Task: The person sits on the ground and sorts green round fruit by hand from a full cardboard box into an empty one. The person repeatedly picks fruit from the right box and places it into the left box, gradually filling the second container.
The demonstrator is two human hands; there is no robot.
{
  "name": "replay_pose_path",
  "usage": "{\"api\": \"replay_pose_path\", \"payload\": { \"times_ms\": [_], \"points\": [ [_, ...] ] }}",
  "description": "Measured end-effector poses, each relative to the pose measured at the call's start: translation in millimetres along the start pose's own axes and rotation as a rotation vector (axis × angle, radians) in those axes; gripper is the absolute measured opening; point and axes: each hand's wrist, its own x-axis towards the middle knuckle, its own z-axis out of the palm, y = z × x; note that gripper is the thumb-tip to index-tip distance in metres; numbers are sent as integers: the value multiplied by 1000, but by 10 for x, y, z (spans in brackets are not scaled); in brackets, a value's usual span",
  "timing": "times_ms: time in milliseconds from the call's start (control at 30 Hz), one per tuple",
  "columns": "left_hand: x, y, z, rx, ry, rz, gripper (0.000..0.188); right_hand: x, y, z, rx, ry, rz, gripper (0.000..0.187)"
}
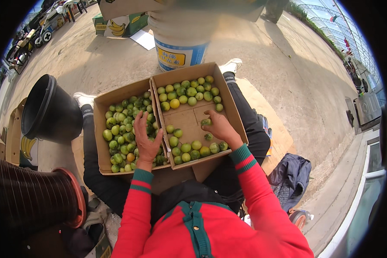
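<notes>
Two cardboard boxes sit side by side between my outstretched legs. The left box [99,142] is heaped with small green tomatoes [124,129], a few turning yellow or orange. Over its right side, my left hand [147,141] is open, fingers spread just above or touching the tomatoes; nothing shows in its grip. In the right box [185,117], green tomatoes line the far side and the near side, with bare cardboard between. My right hand [222,130] pinches a green tomato [206,122] above that bare stretch. A loose tomato [208,136] lies just below it.
A white bucket [176,49] with a blue and yellow label stands beyond the boxes. At left are a black bucket [51,109] and a large dark ribbed container [34,193]. A dark garment [289,178] lies at right. A banana carton [120,26] stands farther back.
</notes>
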Motion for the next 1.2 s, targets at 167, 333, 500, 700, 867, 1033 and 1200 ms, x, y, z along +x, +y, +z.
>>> {"api": "replay_pose_path", "payload": {
  "times_ms": [167,333,500,700,867,1033,1200],
  "points": [
    [-55,93,89,-17,-328,232,64,80,-746,308,622,-116,-23,63],
    [-74,46,83,-41,-147,120,50,100,-783,677,1082,-224,-90,59],
    [-33,-276,43,184,192,-187,38,95,-460,436,-207,-94,-24,32],
    [-73,-528,69,164,197,-519,55,-28,11,712,-368,-274,49,27],
    [126,-569,138,213,56,-373,55,-56,-32,787,-253,-400,-13,28],
    [435,-586,296,234,-110,-313,51,-57,60,754,-129,-395,-61,31],
    [502,-707,429,276,-194,-372,53,-77,19,641,-96,-476,-79,38]
  ]
}}
